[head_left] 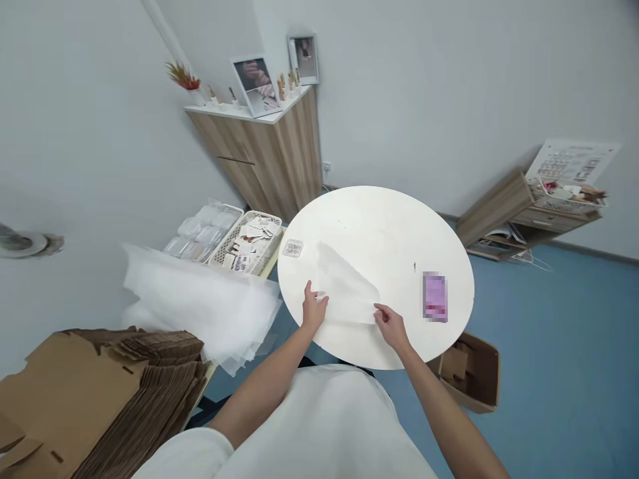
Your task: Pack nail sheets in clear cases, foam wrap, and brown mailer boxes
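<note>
A thin, translucent white sheet [347, 283] is held over the near half of the white oval table [384, 219], its far side narrowing toward the upper left. At its right corner, my right hand [392, 326] pinches the edge between thumb and fingers. My left hand [314, 311] has the left edge, thumb over the sheet and index finger pointing up. A small clear pack with printed shapes [292, 249] lies at the table's left rim. To the right rests a purple pixelated rectangle [435, 297], its details blurred out.
On my left are a stack of translucent sheets [204, 299], flat brown cardboard boxes [100, 399] and a white basket of cards [254, 243]. An open cardboard box [474, 372] stands on the floor at right. A wooden cabinet [264, 153] stands behind the table.
</note>
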### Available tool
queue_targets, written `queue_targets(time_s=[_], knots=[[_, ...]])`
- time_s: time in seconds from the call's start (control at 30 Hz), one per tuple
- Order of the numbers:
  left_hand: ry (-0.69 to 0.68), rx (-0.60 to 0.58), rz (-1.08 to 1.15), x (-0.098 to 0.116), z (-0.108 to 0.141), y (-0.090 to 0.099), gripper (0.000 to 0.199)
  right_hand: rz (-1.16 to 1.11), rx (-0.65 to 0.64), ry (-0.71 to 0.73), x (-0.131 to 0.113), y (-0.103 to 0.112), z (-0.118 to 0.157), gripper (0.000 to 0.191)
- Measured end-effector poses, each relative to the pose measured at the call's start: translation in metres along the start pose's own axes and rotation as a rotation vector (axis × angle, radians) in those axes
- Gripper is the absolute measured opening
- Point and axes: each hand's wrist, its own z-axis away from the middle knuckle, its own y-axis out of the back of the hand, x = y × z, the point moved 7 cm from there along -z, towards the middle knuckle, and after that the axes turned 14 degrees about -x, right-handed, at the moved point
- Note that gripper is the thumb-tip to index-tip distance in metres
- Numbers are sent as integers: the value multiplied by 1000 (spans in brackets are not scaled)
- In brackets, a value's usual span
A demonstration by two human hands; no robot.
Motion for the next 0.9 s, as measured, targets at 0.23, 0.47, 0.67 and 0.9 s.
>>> queue_targets(time_s=[0.23,0.47,0.67,0.9], knots=[[19,-236,-181,-8,-2,-38,52,191,-51,-105,45,-6,24,35],[-79,-290,-372,3,1,-44,55,501,-43,-96,50,-9,30,36],[-161,-206,-748,14,1,-40,66,745,-44,15,27,-19,22,47],[-262,-526,-1027,14,5,-55,51,800,-222,26,28,-36,-10,58]])
